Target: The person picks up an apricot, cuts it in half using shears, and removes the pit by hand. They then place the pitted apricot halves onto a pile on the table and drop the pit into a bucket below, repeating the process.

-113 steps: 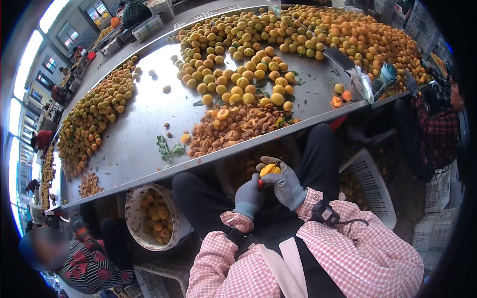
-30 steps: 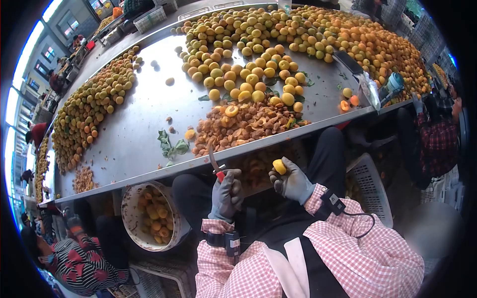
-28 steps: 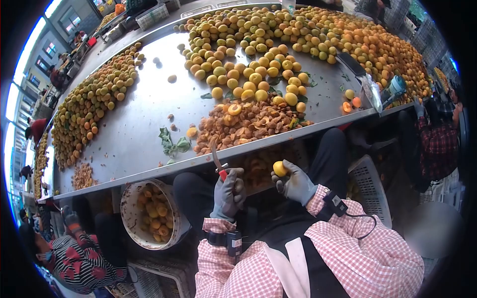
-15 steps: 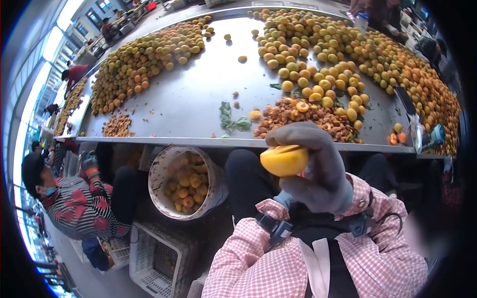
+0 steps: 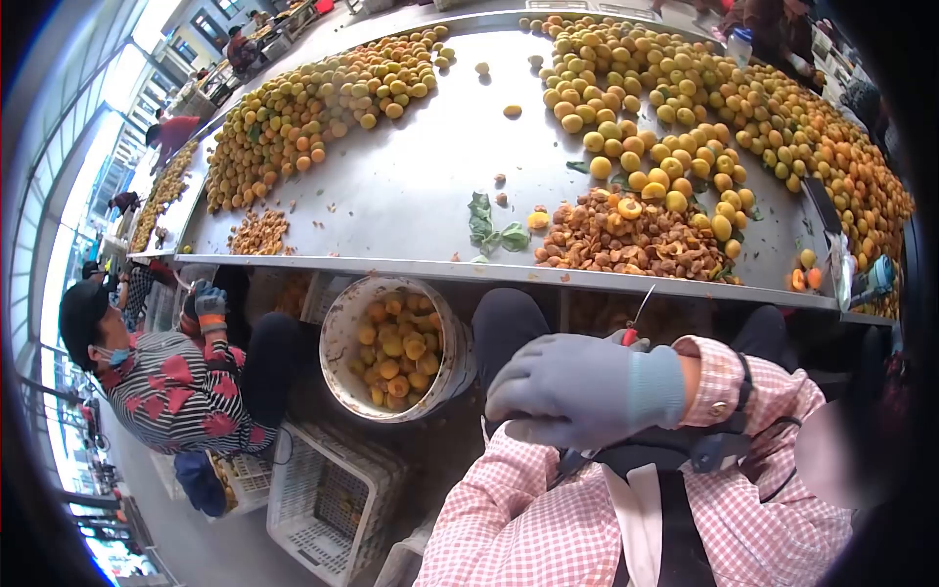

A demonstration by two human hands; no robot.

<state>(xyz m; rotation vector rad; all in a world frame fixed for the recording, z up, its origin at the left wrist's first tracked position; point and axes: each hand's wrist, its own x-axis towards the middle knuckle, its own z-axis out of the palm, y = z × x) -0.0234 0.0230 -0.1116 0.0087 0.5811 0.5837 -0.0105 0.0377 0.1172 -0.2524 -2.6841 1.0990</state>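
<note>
My right hand (image 5: 577, 386), in a grey glove, reaches leftward across my lap with its back up. Its fingers are curved and close together, and whatever they hold is hidden underneath. Mostly covered by it is my left hand (image 5: 641, 343), of which a bit of gloved finger shows around the red handle of a knife (image 5: 628, 336). The thin blade points up toward the table edge. Left of my knee stands a white bucket (image 5: 335, 364) with halved and whole yellow-orange fruit (image 5: 399, 342) in it.
A metal table (image 5: 421, 166) carries fruit heaps (image 5: 293, 117), a pile of brown pits (image 5: 626, 240) and green leaves (image 5: 481, 223). White crates (image 5: 303, 509) stand on the floor. At the left sits a co-worker (image 5: 171, 391) in gloves. A blue-green object (image 5: 873, 279) lies at the table's right end.
My right hand has turned palm-down and moved lower left; the yellow fruit half it held up is no longer visible. The knife blade now shows. The whole view has shifted slightly.
</note>
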